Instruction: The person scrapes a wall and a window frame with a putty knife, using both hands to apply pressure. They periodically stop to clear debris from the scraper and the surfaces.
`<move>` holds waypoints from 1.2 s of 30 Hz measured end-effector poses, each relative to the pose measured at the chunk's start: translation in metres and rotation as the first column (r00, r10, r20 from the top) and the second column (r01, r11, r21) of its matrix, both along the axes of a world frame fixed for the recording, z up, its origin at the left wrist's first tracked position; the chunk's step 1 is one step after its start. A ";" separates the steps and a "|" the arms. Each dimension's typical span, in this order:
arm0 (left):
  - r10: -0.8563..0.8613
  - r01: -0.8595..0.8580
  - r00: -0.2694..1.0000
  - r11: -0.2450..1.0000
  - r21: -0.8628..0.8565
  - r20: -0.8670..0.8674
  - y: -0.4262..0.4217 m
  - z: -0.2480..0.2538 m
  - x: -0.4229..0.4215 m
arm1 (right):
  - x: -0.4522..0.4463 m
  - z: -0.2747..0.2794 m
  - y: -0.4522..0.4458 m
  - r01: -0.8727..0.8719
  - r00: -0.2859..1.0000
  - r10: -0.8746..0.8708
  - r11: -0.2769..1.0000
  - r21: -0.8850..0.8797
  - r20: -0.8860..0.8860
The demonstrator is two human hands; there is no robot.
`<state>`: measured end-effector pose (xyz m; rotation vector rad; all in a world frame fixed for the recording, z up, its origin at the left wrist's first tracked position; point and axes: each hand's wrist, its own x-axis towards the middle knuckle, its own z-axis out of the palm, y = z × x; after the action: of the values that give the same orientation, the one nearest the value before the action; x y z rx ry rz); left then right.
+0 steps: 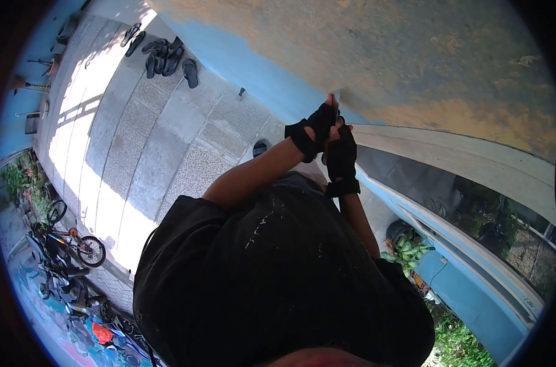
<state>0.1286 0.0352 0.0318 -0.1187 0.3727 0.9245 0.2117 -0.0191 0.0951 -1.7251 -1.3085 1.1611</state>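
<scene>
Both my hands wear black fingerless gloves and are close together at the wall. My left hand (317, 126) is closed on a thin flat scraper (336, 105), seen nearly edge-on, with its tip at the wall surface. Just below and to the right, my right hand (341, 151) has its fingers curled at the scraper's lower end, where the gloves hide the grip. The wall (412, 61) shows a large rough tan and grey patch beside light blue paint.
A pale ledge (449, 144) runs above a glass window (473, 202) on the right. Several dark sandals (165, 59) lie on the tiled floor (174, 131). A potted plant (407, 249) stands below the window. A bicycle (76, 244) and motorbikes (70, 284) are at lower left.
</scene>
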 end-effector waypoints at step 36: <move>0.118 -0.116 0.984 0.993 0.018 -0.136 0.008 0.002 0.001 | 0.001 -0.003 0.012 -0.116 0.993 0.110 0.981 0.154 0.050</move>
<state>0.1297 0.0429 0.0342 -0.0682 0.4925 1.0537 0.2131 -0.0067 0.0926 -1.5860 -1.4985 1.0596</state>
